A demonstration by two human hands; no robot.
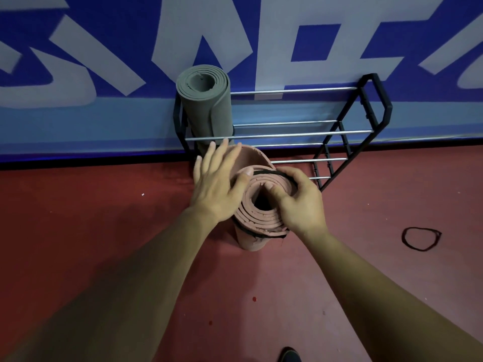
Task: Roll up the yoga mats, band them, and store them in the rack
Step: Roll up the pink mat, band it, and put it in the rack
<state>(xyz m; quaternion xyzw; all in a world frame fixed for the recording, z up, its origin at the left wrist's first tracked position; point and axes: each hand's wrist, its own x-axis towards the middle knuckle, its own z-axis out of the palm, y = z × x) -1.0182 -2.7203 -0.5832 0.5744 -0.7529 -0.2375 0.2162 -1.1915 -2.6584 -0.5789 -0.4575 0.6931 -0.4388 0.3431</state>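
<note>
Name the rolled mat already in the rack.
The grey mat, upright at the rack's left end; the pink mat stands outside, on the floor.

Shows matt, spongy foam in the pink mat (257, 218) and grey mat (198, 108); shiny metal rails, matt black frame on the rack (300, 133); dull, scuffed red floor (104, 205).

The left hand (217, 184) hides the grey mat's (203, 108) base; a shoe (290, 355) is cropped.

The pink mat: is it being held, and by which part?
The right hand grips the pink mat by its top rim, thumb inside the roll; the left hand lies flat against its side.
</note>
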